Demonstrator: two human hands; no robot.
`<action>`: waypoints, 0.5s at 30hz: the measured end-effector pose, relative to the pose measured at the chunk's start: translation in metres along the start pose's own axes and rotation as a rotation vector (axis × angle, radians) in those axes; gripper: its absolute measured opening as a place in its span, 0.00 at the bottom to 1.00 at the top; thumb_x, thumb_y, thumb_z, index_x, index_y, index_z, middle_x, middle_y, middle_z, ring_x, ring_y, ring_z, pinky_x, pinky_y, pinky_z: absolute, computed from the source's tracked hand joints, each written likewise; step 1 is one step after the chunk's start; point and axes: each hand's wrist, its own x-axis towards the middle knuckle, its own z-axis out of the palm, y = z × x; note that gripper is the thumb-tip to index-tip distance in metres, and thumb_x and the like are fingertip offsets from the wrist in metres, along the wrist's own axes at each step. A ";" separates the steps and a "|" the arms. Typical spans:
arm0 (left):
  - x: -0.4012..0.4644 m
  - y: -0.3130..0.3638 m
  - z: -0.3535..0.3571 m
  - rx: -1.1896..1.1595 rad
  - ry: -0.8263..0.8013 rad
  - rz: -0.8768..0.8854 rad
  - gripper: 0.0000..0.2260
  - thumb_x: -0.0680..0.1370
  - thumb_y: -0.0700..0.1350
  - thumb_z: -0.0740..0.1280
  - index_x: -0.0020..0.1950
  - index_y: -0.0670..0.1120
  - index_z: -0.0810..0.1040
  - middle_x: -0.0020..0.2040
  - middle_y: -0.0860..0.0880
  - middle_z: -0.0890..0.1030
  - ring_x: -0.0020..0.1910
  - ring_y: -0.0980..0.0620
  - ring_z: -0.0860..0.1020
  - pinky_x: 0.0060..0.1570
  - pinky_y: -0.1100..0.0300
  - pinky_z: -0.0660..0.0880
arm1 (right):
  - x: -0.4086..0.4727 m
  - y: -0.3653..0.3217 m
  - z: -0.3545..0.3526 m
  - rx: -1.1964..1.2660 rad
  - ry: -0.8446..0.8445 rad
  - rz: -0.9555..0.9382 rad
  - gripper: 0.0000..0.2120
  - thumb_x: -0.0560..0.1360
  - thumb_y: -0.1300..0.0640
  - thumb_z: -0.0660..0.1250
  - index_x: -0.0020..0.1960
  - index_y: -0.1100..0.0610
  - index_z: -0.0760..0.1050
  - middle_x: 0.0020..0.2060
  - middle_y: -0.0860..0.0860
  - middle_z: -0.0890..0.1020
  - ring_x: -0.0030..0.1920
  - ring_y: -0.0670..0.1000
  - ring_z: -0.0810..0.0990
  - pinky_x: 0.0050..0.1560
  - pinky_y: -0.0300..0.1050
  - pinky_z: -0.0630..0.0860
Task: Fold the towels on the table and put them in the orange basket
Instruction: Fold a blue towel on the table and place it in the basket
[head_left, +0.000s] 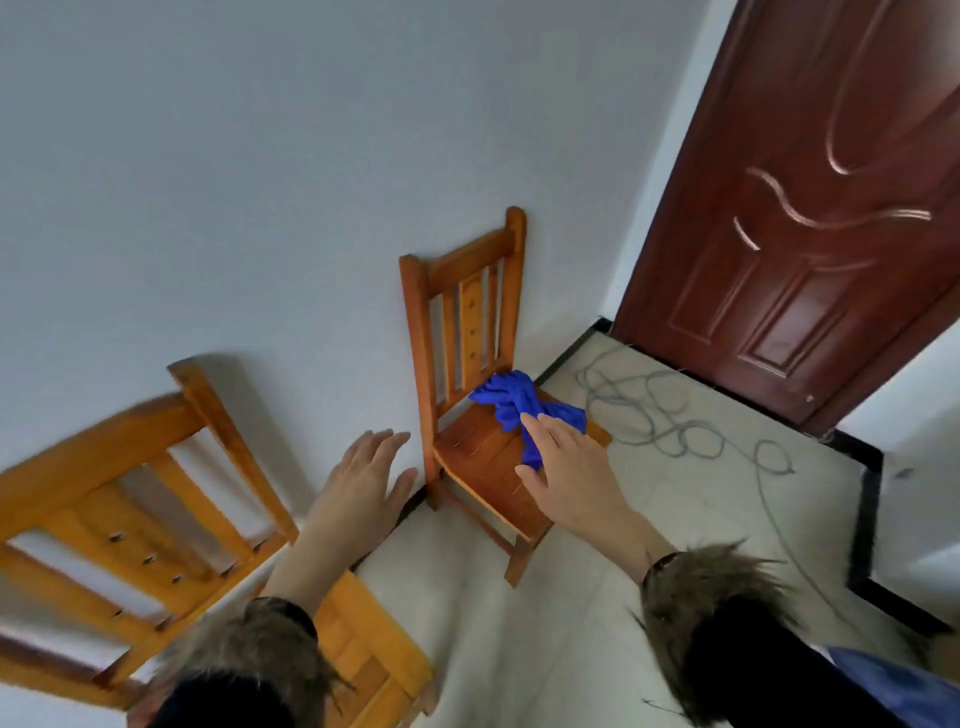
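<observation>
A crumpled blue towel (511, 402) lies on the seat of a small wooden chair (467, 322) that stands against the white wall. My right hand (569, 467) reaches out over the seat with straight fingers, its fingertips at the towel's near edge; whether they touch it I cannot tell. My left hand (363, 480) hovers to the left of the chair, fingers spread, holding nothing. No orange basket and no table are in view.
A second wooden chair (156, 519) stands close at the lower left. A dark red door (810, 208) is at the right. A grey cable (675, 415) lies looped on the tiled floor beyond the chair.
</observation>
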 end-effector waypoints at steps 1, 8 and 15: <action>0.020 0.010 0.008 -0.002 -0.025 0.031 0.22 0.81 0.53 0.55 0.74 0.50 0.60 0.73 0.49 0.64 0.73 0.50 0.59 0.70 0.56 0.58 | 0.009 0.014 0.000 0.008 -0.001 0.038 0.30 0.75 0.44 0.53 0.74 0.56 0.58 0.71 0.57 0.66 0.71 0.56 0.64 0.67 0.58 0.65; 0.146 0.055 0.074 -0.013 -0.203 0.097 0.21 0.80 0.52 0.56 0.72 0.50 0.62 0.72 0.50 0.65 0.71 0.51 0.63 0.69 0.54 0.65 | 0.088 0.122 0.011 0.031 -0.066 0.162 0.28 0.79 0.48 0.55 0.76 0.53 0.51 0.74 0.53 0.60 0.73 0.53 0.59 0.70 0.52 0.60; 0.270 0.091 0.172 -0.114 -0.334 -0.183 0.20 0.80 0.46 0.59 0.72 0.48 0.63 0.71 0.47 0.66 0.69 0.48 0.66 0.67 0.53 0.66 | 0.201 0.238 0.042 0.059 -0.223 0.122 0.28 0.80 0.47 0.55 0.76 0.53 0.51 0.74 0.53 0.60 0.74 0.53 0.58 0.71 0.51 0.60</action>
